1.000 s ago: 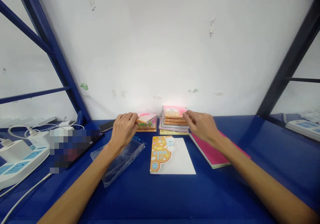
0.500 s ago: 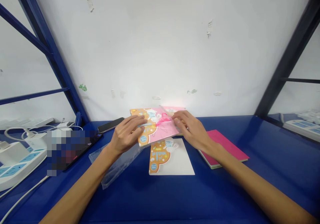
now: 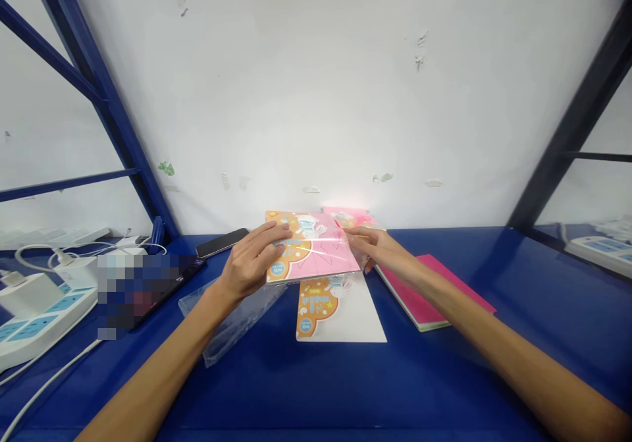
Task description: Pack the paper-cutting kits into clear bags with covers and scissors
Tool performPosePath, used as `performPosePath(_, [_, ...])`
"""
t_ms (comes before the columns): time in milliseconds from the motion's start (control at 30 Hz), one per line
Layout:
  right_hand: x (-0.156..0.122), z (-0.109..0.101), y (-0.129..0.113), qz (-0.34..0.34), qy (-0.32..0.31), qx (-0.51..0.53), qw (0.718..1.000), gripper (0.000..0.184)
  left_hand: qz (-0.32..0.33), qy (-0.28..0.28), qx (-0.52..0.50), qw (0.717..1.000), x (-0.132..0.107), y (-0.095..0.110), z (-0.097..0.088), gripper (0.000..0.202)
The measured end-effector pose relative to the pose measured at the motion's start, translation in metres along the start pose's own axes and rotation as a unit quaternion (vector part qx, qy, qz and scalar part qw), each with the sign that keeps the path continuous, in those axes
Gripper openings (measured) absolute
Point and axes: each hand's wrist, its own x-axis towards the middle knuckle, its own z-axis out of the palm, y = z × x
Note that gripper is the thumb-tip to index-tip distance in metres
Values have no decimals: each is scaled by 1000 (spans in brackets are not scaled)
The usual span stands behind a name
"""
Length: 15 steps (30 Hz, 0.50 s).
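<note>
My left hand (image 3: 249, 267) grips the left edge of a pink and orange notebook in shiny wrap (image 3: 316, 257), held a little above the blue table (image 3: 316, 383). On the notebook's right edge my right hand (image 3: 378, 248) pinches it with thumb and fingers. Under it lies a white notebook with an orange cartoon patch (image 3: 340, 307). Behind it a stack of small notebooks (image 3: 353, 218) stands against the wall, mostly hidden.
A clear plastic sleeve (image 3: 232, 320) lies under my left wrist. A magenta notebook (image 3: 424, 290) lies right of the white one. A black phone (image 3: 221, 242), a dark tablet (image 3: 162, 284), white power strips (image 3: 39, 313) and cables fill the left side. Blue shelf posts rise on both sides.
My left hand lifted the top notebook off the left stack and brought it toward me. My right hand left the right stack and took the notebook's right edge.
</note>
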Motion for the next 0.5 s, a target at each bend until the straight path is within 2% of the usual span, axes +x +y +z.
performPosePath(67, [0,-1,1,1,-14,23,1000,48,0,-2,-3,1000,0,0,0,18])
performPosePath(133, [1,-2,3,-5,-3,35,999,45,-9,3,-7,1000,-3,-1,1,16])
performPosePath(233, [5,-5,7,-38,74,32,996,42,-44,40,-4,998,-9,-7,2,4])
performPosePath(300, [7,-8,9,-69,141,19,987,44,-86,71,26,993,-13,-12,2,15])
performPosePath(400, [7,-11,11,-110,215,-73,968,45,-164,117,90,975,-17,-20,-1,25])
performPosePath(500, [3,-3,15,-190,229,-237,925,36,-213,153,139,955,-18,-26,-4,21])
